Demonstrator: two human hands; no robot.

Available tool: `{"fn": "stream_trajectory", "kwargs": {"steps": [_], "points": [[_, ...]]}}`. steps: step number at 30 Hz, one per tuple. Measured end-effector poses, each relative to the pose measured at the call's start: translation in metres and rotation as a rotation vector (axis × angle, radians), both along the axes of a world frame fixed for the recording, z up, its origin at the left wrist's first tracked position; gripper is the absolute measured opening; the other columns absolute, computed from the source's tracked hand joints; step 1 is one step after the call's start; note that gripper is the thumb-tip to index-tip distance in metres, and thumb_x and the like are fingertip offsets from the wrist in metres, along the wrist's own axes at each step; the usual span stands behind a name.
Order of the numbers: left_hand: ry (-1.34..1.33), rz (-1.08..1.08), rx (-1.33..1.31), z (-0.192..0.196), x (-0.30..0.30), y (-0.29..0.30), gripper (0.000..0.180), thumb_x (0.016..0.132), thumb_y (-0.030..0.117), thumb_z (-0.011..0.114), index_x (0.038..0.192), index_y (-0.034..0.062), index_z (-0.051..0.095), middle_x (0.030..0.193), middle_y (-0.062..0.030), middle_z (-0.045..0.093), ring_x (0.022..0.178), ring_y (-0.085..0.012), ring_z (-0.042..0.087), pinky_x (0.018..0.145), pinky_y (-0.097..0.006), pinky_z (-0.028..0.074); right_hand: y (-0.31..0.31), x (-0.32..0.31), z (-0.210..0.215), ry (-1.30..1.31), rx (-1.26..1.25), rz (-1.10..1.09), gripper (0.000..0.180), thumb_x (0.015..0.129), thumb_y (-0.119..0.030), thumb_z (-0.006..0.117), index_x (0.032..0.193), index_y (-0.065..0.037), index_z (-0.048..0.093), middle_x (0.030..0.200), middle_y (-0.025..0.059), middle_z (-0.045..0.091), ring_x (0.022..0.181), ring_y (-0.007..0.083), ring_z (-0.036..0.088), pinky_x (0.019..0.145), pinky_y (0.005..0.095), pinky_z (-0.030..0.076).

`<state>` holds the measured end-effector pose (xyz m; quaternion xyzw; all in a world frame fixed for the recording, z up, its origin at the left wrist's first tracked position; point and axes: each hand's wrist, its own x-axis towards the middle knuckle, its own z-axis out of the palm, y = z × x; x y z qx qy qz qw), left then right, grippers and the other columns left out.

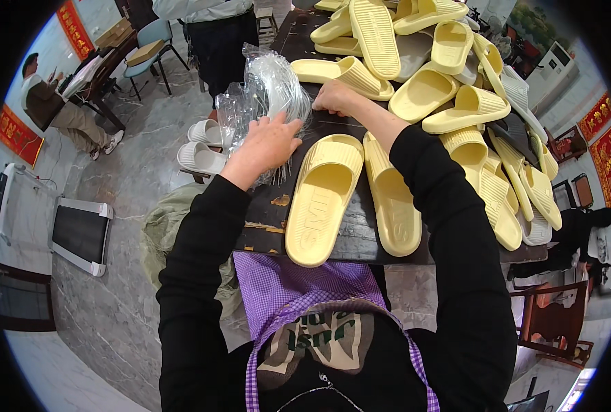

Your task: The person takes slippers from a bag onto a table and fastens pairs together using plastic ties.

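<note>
My left hand [267,143] rests palm down on a stack of clear plastic bags [267,93] at the left edge of a dark table [267,226]. At the stack's right side, my right hand [334,97] pinches the edge of the bags, fingers closed on the plastic. Just in front of me lie two pale yellow slippers side by side, soles up: the left slipper [322,196] and the right slipper [391,199]. Neither hand touches them.
A big pile of yellow slippers [429,62] covers the table's far and right parts, with a few grey ones mixed in. White slippers [202,147] sit left of the table. One person stands beyond the bags [212,31]; another sits far left [58,110]. A green sack [164,226] lies on the floor.
</note>
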<state>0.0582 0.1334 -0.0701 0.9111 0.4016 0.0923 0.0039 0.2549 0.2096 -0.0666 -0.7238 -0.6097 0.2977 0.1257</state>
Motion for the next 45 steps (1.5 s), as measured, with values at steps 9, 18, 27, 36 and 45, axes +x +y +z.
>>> {"fn": "stream_trajectory", "kwargs": {"steps": [9, 18, 27, 36, 45], "points": [[-0.033, 0.032, -0.003, -0.003, -0.002, 0.002, 0.035, 0.084, 0.027, 0.052, 0.116, 0.0117, 0.05, 0.114, -0.0147, 0.05, 0.102, -0.0359, 0.05, 0.084, -0.048, 0.038, -0.002, 0.019, 0.015, 0.235, -0.002, 0.09, 0.01, 0.068, -0.014, 0.065, 0.075, -0.006, 0.064, 0.06, -0.0001, 0.052, 0.05, 0.0104, 0.047, 0.041, 0.0262, 0.037], [0.003, 0.053, -0.059, 0.001, 0.001, -0.001, 0.038, 0.085, 0.027, 0.05, 0.12, 0.0108, 0.047, 0.123, -0.0153, 0.047, 0.107, -0.0356, 0.048, 0.087, -0.048, 0.038, -0.02, 0.012, -0.01, 0.007, 0.272, 0.531, 0.014, 0.065, -0.015, 0.068, 0.077, -0.008, 0.068, 0.07, 0.0074, 0.064, 0.062, 0.0166, 0.059, 0.058, 0.0294, 0.047], [0.016, 0.064, -0.056, -0.002, -0.001, -0.002, 0.037, 0.085, 0.027, 0.049, 0.119, 0.0105, 0.048, 0.121, -0.0161, 0.047, 0.106, -0.0358, 0.048, 0.087, -0.049, 0.037, -0.027, 0.025, 0.012, -0.018, 0.359, 0.424, 0.016, 0.067, -0.016, 0.066, 0.076, -0.003, 0.065, 0.069, 0.0057, 0.062, 0.065, 0.0141, 0.058, 0.06, 0.0267, 0.045], [-0.057, 0.033, 0.07, -0.013, -0.003, 0.0, 0.03, 0.084, 0.025, 0.052, 0.11, 0.0097, 0.053, 0.106, -0.015, 0.052, 0.095, -0.0356, 0.052, 0.079, -0.048, 0.04, -0.041, 0.073, 0.05, 0.651, 0.362, -0.002, 0.014, 0.081, -0.015, 0.055, 0.084, -0.002, 0.06, 0.083, 0.0065, 0.063, 0.079, 0.0161, 0.058, 0.069, 0.0292, 0.046], [0.033, 0.058, 0.032, -0.01, 0.001, -0.002, 0.029, 0.087, 0.025, 0.048, 0.109, 0.0085, 0.053, 0.107, -0.0151, 0.053, 0.095, -0.0354, 0.053, 0.079, -0.046, 0.04, -0.048, 0.087, 0.066, 1.339, 0.518, -0.341, 0.007, 0.087, -0.007, 0.044, 0.089, -0.004, 0.05, 0.087, 0.0104, 0.059, 0.083, 0.0232, 0.058, 0.077, 0.0401, 0.047]]}}
